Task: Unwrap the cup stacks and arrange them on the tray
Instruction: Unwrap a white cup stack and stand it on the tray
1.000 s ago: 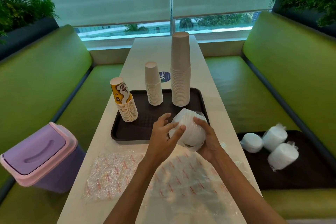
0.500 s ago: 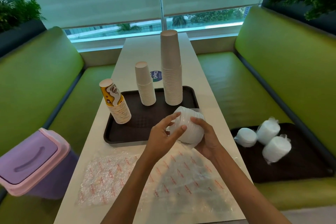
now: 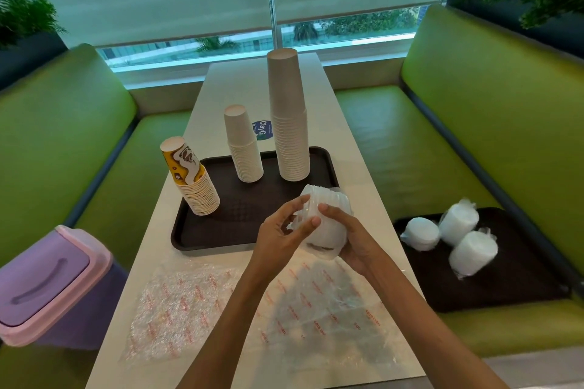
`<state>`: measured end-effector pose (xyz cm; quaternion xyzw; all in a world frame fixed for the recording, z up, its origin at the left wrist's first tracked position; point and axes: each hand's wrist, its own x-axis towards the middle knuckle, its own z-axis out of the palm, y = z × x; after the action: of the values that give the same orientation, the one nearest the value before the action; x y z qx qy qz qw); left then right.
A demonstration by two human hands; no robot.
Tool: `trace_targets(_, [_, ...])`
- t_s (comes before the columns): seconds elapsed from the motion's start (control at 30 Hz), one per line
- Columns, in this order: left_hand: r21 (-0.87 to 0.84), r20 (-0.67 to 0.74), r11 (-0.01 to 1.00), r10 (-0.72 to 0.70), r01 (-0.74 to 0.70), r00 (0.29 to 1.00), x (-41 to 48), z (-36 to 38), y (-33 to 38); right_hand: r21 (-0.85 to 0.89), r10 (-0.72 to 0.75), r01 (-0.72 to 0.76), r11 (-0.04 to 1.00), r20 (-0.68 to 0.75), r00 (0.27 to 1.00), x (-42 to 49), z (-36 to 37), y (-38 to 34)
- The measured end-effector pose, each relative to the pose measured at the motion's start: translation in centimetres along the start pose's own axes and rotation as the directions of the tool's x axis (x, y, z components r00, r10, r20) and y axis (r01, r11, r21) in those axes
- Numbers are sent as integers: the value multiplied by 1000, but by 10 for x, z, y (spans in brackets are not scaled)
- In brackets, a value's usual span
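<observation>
A wrapped stack of white lids in clear plastic is held over the near right corner of the dark tray. My right hand grips it from the right and below. My left hand pinches the plastic wrap on its left side. On the tray stand three unwrapped stacks: a yellow patterned cup stack leaning at the left, a short white cup stack and a tall white cup stack.
Two empty plastic wrappers lie flat on the white table near me. A second dark tray on the right green bench holds three wrapped white stacks. A purple bin stands at the left.
My view shifted a little to the right. Both hands stayed on the wrapped stack, and my left fingers moved from lying over its top to pinching the wrap at its left side.
</observation>
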<state>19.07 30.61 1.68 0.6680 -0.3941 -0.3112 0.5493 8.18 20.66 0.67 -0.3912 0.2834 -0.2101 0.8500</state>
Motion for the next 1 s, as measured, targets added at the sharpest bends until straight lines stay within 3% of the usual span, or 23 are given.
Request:
trace_targets(0.67, [-29,21,1000,11,-10,1000,13,13,-9,7,14,-14,1000,-42,999,10,-18,0])
trace_targets(1.0, [138,-21,985,111,-107,994,17,17,-9,10,22,-22,1000,-58,998,12,-17,-1])
